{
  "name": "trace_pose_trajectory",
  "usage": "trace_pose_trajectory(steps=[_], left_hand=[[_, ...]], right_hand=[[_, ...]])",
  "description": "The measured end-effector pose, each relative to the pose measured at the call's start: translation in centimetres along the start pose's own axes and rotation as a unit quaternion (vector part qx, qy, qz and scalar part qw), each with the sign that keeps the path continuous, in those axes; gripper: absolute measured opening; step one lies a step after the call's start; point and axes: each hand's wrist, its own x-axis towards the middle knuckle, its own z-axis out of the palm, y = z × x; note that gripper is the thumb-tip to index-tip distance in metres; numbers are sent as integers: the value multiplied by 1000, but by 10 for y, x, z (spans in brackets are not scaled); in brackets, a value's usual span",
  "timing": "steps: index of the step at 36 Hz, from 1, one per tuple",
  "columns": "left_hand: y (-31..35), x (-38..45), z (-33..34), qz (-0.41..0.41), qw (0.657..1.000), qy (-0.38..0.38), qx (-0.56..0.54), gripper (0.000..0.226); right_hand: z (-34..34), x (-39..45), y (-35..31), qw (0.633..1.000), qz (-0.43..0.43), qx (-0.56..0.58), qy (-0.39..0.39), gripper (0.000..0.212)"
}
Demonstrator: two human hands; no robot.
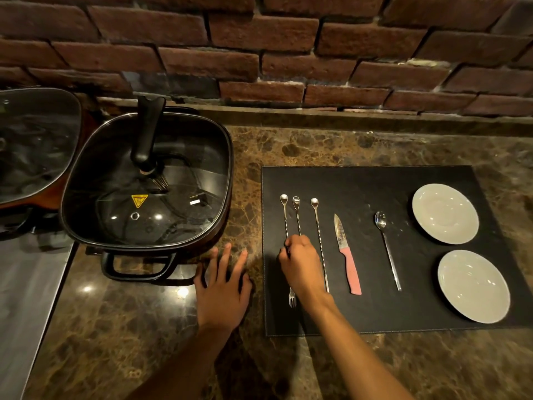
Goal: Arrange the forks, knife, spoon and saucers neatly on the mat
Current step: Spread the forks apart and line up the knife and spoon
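A black mat lies on the marble counter. Three long twisted forks lie side by side at its left: the leftmost fork, the middle fork and the right fork. My right hand rests over the two left forks, fingers curled on the leftmost fork's stem. A pink-handled knife and a spoon lie to the right. Two white saucers stand at the mat's right, one far, one near. My left hand lies flat on the counter, fingers spread.
An electric pan with a glass lid stands left of the mat, its black handle close to my left hand. A second lid sits at the far left. A brick wall backs the counter.
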Motion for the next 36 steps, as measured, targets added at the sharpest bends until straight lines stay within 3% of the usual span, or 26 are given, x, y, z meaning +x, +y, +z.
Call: trace_pose_trajectory(steps=[9, 14, 17, 23, 26, 36], left_hand=[[0, -1, 0, 4, 1000, 12, -3, 58], [-1, -1, 0, 4, 1000, 5, -1, 55], [-1, 0, 0, 1, 1000, -3, 2, 55], [0, 0, 0, 2, 1000, -2, 3, 55], [0, 0, 0, 4, 1000, 3, 3, 56], [1, -1, -3, 6, 1000, 0, 6, 55]], right_hand=[[16, -8, -6, 999, 23, 27, 25, 27], [27, -17, -10, 999, -15, 6, 37, 31], [32, -19, -14, 999, -10, 28, 29, 22], [40, -19, -14, 996, -60, -41, 48, 23], [38, -20, -19, 999, -29, 27, 22, 23], [35, -18, -22, 1000, -17, -15, 9, 25]])
